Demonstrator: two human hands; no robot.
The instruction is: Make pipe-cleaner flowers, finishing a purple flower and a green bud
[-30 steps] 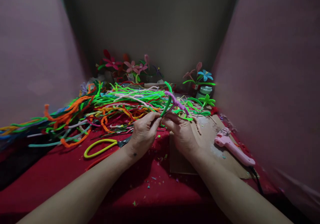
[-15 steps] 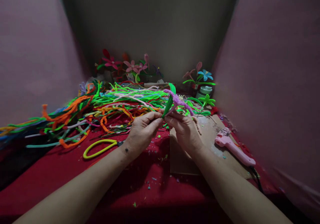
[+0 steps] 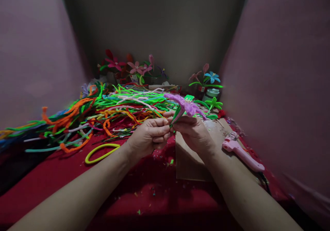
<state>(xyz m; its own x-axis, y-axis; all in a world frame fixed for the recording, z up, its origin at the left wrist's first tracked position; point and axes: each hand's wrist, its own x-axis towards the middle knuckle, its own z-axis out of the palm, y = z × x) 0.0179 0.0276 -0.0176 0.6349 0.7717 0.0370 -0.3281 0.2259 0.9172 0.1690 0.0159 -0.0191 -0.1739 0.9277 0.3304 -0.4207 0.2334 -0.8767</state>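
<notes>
My left hand (image 3: 149,138) and my right hand (image 3: 194,133) meet above the red cloth, both pinched on the green stem (image 3: 176,116) of a purple pipe-cleaner flower (image 3: 187,105). The purple petals stick up and to the right of my fingers. A green pipe-cleaner leaf (image 3: 189,97) shows just behind the petals. The lower end of the stem is hidden inside my fingers.
A big heap of coloured pipe cleaners (image 3: 103,111) covers the left and middle of the table. Yellow-handled scissors (image 3: 99,153) lie left of my left hand. A pink glue gun (image 3: 242,152) rests on cardboard (image 3: 188,162) at right. Finished flowers (image 3: 136,68) and a jar (image 3: 210,93) stand at the back.
Both hands have lifted slightly and closed tighter together. The green pipe cleaner that stood up in a loop is now folded down, and the purple flower has tipped to the right.
</notes>
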